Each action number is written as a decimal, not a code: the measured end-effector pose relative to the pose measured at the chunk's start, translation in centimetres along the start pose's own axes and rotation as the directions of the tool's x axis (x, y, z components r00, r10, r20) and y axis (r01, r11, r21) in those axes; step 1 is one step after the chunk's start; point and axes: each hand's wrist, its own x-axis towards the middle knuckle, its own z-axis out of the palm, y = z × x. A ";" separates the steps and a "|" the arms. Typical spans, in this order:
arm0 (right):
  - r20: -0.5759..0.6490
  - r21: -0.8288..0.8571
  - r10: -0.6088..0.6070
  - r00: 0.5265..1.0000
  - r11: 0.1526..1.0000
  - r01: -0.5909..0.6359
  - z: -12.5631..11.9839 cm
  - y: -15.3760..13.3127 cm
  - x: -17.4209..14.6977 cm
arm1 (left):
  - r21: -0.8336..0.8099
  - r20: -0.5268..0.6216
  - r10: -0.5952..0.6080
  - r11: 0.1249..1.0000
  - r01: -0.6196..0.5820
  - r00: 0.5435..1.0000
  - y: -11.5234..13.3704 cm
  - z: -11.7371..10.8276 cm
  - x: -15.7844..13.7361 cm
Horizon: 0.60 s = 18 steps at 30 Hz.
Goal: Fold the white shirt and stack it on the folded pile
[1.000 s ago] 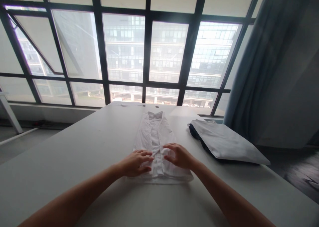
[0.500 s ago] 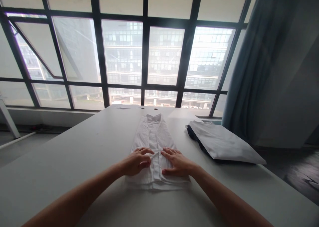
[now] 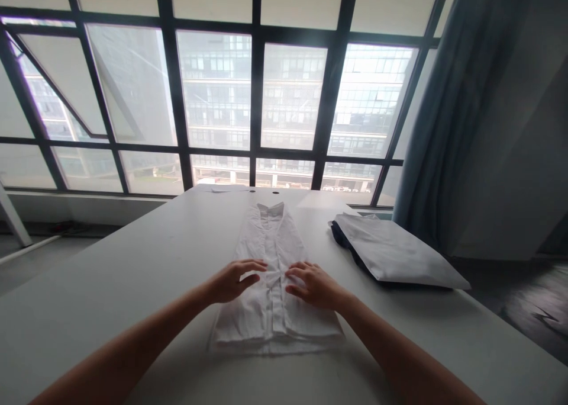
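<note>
A white shirt [image 3: 275, 245] lies front up on the white table [image 3: 177, 251], its collar at the far end and its button strip running down the middle. Its sides look tucked in to a narrow shape, and the hem spreads toward me. My left hand [image 3: 237, 279] is over the left half of the shirt, fingers stretched and thumb apart. On the right half, my right hand [image 3: 313, 282] has its fingers spread, just beside the button strip. Whether either palm presses on the cloth or hovers is hard to tell.
To the right, a stack of folded clothes [image 3: 394, 248], white on top and dark beneath, lies near the table's edge. Large windows [image 3: 213, 91] rise behind the table. A blue-grey curtain [image 3: 439, 144] hangs at the right.
The shirt's lower part has spread wider and its hem has come nearer to me. My left hand has moved slightly left, away from the button strip; my right hand has shifted little.
</note>
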 end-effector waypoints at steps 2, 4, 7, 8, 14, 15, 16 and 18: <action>-0.036 -0.006 0.020 0.999 1.000 -0.020 0.6 0.2 0.3 | 0.138 0.053 -0.076 0.988 0.068 0.996 -1.6 -0.2 -0.1; -0.006 0.004 0.026 1.000 1.000 -0.026 1.2 0.4 0.6 | 0.249 0.180 -0.154 0.963 0.107 0.972 -2.6 0.0 -0.4; 0.079 0.041 0.013 0.997 0.999 -0.016 1.2 0.4 0.6 | 0.317 0.278 -0.201 0.942 0.108 0.939 -2.3 0.2 -0.7; 0.082 0.051 -0.004 0.997 0.999 -0.001 0.8 0.3 0.5 | 0.316 0.284 -0.190 0.944 0.096 0.940 -1.8 0.0 -0.8; -0.019 0.137 -0.006 1.000 0.990 0.008 -1.6 -1.5 -0.4 | 0.064 0.171 -0.049 0.997 0.039 0.984 0.2 -1.2 -0.6; -0.050 0.134 -0.012 0.999 0.991 0.019 -1.5 -1.6 -0.4 | 0.084 0.106 -0.062 0.995 0.053 0.992 -0.2 -1.1 -0.6; -0.081 0.115 -0.033 0.996 0.992 0.042 -1.2 -1.6 -0.3 | 0.138 0.050 -0.074 0.988 0.067 0.996 -0.7 -0.9 -0.5; -0.099 0.061 -0.070 0.993 0.995 0.076 -0.3 -1.4 -0.2 | 0.278 0.024 -0.098 0.957 0.088 0.995 -1.9 -0.3 -0.5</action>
